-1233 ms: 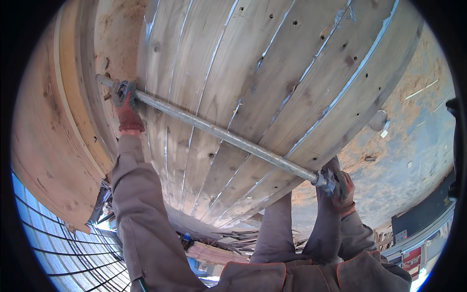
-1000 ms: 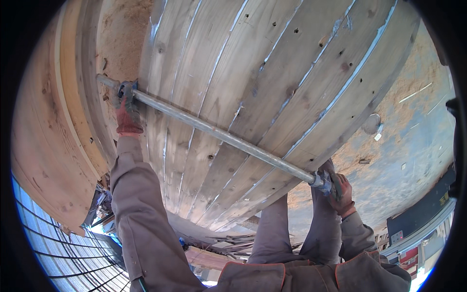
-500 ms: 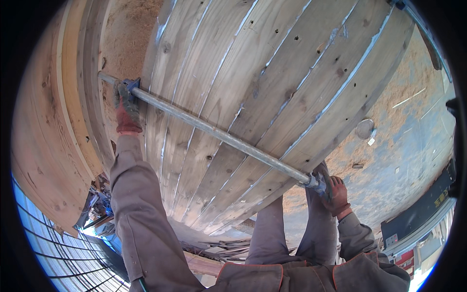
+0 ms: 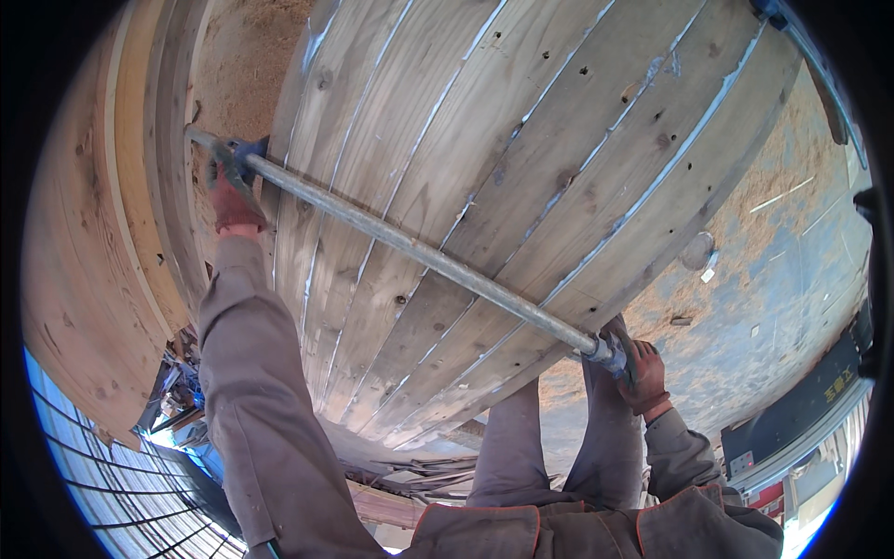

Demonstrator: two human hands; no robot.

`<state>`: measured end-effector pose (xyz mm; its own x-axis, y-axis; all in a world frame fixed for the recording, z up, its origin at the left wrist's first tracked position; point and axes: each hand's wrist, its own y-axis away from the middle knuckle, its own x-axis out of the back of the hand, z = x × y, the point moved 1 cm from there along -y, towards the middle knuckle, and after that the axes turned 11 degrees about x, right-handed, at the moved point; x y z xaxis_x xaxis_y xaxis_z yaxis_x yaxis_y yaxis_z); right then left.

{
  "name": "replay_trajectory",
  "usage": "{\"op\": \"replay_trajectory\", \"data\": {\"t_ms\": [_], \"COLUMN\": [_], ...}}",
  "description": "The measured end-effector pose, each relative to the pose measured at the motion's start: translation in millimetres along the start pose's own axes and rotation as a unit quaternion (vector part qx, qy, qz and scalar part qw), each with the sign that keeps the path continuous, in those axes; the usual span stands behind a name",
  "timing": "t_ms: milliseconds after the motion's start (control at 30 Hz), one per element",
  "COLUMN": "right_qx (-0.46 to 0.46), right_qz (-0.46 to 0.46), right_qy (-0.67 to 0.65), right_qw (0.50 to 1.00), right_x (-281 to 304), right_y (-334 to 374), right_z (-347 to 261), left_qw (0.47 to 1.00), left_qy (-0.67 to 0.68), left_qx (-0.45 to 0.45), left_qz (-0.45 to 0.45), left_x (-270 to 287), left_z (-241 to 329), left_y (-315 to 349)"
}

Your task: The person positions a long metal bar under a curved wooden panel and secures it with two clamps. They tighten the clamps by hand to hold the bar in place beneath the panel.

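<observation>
A long metal pipe clamp [image 4: 410, 247] lies slantwise across a broad panel of wooden boards [image 4: 456, 140], with whitish glue squeezed out along the seams. My left hand [image 4: 235, 194], in a red and dark work glove, is closed around the pipe's far-left end, beside the blue clamp jaw [image 4: 250, 154] at the panel's left edge. At the opposite end, near my knees, my gloved right hand [image 4: 644, 380] grips the clamp's screw head [image 4: 607, 352] just past the panel's right edge. Its fingers partly hide that end.
Long planks [image 4: 130, 205] stand close along the left side. Sawdust [image 4: 745, 242] covers the floor to the right. Another blue clamp part [image 4: 771, 11] sits at the panel's top right corner. Scrap wood [image 4: 419, 477] lies below, and a dark box [image 4: 801, 391] stands at the right.
My left hand has shifted slightly outward and up along the pipe's left end. My right hand stays on the screw head. The view has moved a little over the panel.
</observation>
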<state>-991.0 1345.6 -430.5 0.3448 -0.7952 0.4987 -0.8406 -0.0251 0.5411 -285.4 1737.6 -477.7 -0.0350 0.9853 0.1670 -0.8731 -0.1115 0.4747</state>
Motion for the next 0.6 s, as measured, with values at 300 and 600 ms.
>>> {"op": "replay_trajectory", "data": {"t_ms": [300, 600], "right_qx": [-0.025, 0.013], "right_qz": [-0.023, 0.01], "right_qy": [0.036, 0.038], "right_qw": [0.999, 0.999], "right_x": [-9, -6], "right_y": [6, 1], "right_z": [5, -4], "left_qw": [0.998, 0.986], "left_qy": [-0.035, -0.122], "left_qx": [0.011, -0.059], "left_qz": [0.053, 0.093], "left_x": [-1, -15], "left_z": [24, -23], "left_y": [-22, 11]}}
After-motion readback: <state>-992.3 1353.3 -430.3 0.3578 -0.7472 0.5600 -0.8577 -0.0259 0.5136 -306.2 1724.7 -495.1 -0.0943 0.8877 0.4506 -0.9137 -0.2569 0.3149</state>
